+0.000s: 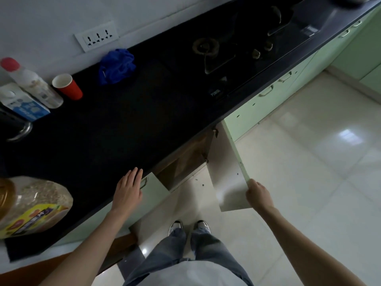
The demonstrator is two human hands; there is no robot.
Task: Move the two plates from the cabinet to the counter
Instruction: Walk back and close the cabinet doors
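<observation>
Below the surface edge, the cabinet is standing open, interior dim; plates cannot be made out. Right hand is gripping the swung-out door; left hand is resting flat, fingers spread, on the black surface. Red cup, blue cloth and stove sitting behind; glossy tiled floor lying right.

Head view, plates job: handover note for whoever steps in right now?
Right hand: gripping the outer edge of the open cabinet door.
Left hand: flat and empty at the counter edge, by the neighbouring door's handle.
Plates: none visible; the cabinet interior is dark, only partly in view.
Done: right door open.
Left: find both plates, lift them out, set them on the bare counter stretch between the blue cloth and the hands.
</observation>
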